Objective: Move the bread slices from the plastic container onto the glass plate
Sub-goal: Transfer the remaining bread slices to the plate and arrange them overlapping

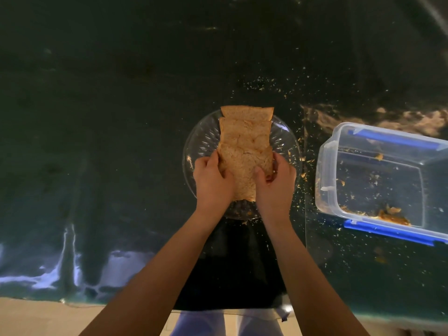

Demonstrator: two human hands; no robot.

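Observation:
Several brown bread slices lie overlapped in a row across the round clear glass plate at the centre of the dark table. My left hand grips the left edge of the nearest slice and my right hand grips its right edge, thumbs on top. The farthest slice overhangs the plate's far rim. The clear plastic container with blue clips sits to the right, holding only crumbs and bread scraps at its near corner.
Crumbs are scattered over the glossy dark table around the plate and container. The table's near edge runs along the bottom, with pale floor beyond it. My legs show below the edge.

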